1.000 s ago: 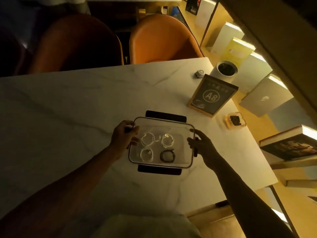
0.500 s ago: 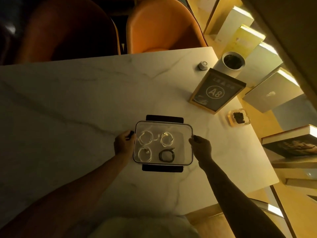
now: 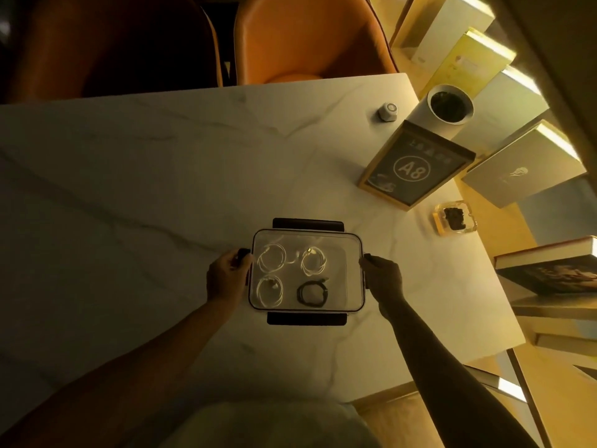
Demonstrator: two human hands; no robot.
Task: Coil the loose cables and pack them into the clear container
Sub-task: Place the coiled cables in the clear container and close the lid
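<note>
Marble tabletop point(image 3: 161, 189): container point(image 3: 353, 253) near right edge, left hand point(image 3: 226, 279) and right hand point(image 3: 382, 276) fingers gripping its side latches. Sign point(image 3: 416, 166), ashtray point(image 3: 454, 218) beyond; left side bare.

I read this as a café: beyond my hands a numbered A8 sign point(image 3: 415, 166) stands on the marble worktop point(image 3: 161, 176), orange chairs point(image 3: 310, 37) behind, books point(image 3: 523, 166) displayed rightward.

Bare marble table point(image 3: 145, 195) lies open beyond and outside the left hand point(image 3: 226, 279). Beyond the right hand point(image 3: 384, 279), a framed sign point(image 3: 416, 166), ashtray point(image 3: 454, 218) and cup point(image 3: 450, 108) crowd the edge.
</note>
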